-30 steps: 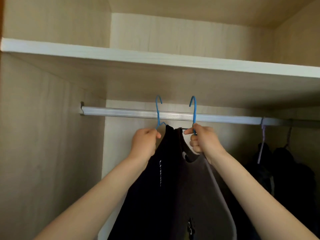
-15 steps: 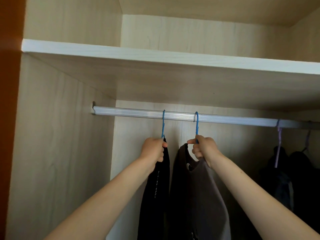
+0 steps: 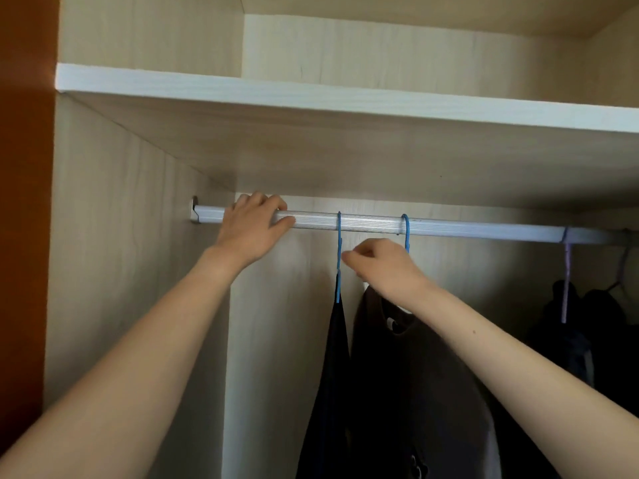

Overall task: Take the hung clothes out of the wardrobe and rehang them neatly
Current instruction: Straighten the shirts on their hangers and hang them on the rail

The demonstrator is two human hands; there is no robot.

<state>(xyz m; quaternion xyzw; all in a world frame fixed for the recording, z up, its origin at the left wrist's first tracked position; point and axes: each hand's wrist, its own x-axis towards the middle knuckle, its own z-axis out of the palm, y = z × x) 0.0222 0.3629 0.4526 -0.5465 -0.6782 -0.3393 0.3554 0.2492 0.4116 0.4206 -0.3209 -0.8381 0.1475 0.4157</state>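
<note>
A silver rail (image 3: 449, 228) crosses the wardrobe under a shelf. Two blue hangers hang on it side by side. The left blue hanger (image 3: 339, 236) carries a black garment (image 3: 332, 375) seen edge-on. The right blue hanger (image 3: 405, 229) carries a dark grey top (image 3: 415, 392). My left hand (image 3: 249, 229) grips the rail near its left end, fingers over the top and thumb underneath. My right hand (image 3: 380, 267) is between the two hangers with fingers curled, and its fingertips pinch the left hanger's neck. It hides the right hanger's neck.
A pale shelf (image 3: 345, 98) sits close above the rail. The wardrobe's left wall (image 3: 121, 254) stands just beside my left hand. At the far right a purple hanger (image 3: 566, 288) and other dark clothes (image 3: 594, 323) hang on the same rail.
Both hangers went onto the rail. My left hand let go of the left hanger and moved up left to grip the rail. My right hand shifted left toward the left hanger.
</note>
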